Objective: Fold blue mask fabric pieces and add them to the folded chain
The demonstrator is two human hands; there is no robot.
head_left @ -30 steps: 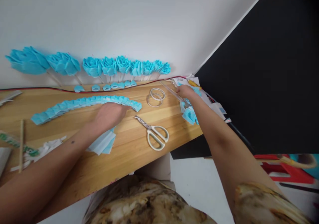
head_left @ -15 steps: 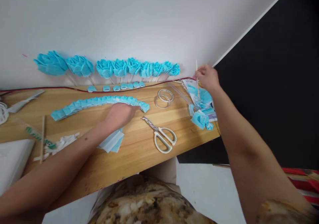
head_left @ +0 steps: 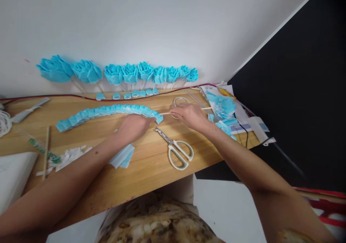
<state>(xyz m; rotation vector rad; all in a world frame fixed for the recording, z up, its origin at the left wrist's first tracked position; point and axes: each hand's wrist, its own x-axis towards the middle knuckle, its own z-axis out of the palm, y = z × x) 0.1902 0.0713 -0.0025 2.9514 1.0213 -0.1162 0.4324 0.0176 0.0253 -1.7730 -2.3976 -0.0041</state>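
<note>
My right hand is closed round a thin wooden stick that lies nearly level. The stick's left tip reaches the right end of a long curved strip of pleated light-blue petals. At that same end of the strip, my left hand has its fingertips pressed together on the edge. The hand hides part of the strip's underside. Just below the fingers lie scissors with white handles. Behind my right hand are white rings, partly covered.
Blue flowers on sticks lean along the wall, with small blue rolled pieces before them. Blue-white sheets lie near my left wrist. Crumpled blue scraps are at the right; white strips and a wooden stick at the left.
My right hand has come left and down from the scraps by the wall, bringing the stick from upright to nearly level beside the strip's end. My left hand stays at the strip.
</note>
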